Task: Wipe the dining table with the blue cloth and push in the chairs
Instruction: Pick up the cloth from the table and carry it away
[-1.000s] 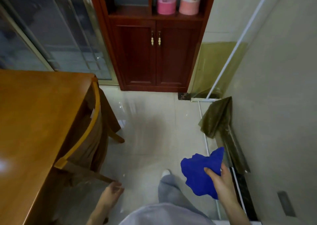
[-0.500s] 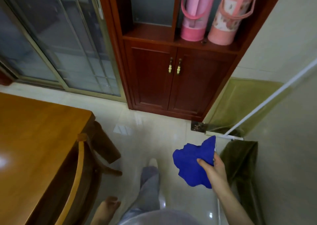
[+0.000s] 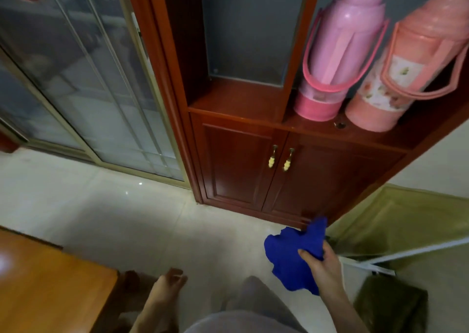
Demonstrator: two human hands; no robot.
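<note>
Right hand [image 3: 322,266] pinches blue cloth [image 3: 291,254] above floor; left hand [image 3: 166,285] loosely curled, empty, beside table [image 3: 50,282] corner.

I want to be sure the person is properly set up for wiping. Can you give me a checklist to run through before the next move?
1. Grip on the blue cloth: ok, the right hand holds it bunched.
2. The left hand free for chairs: ok, loosely curled, holding nothing.
3. Facing the dining table: not ok, only its corner shows at lower left; the view faces the cabinet.
4. Tabletop free of things: cannot tell, most of it is out of frame.
5. Chairs pushed in: cannot tell, none is plainly visible.
</note>
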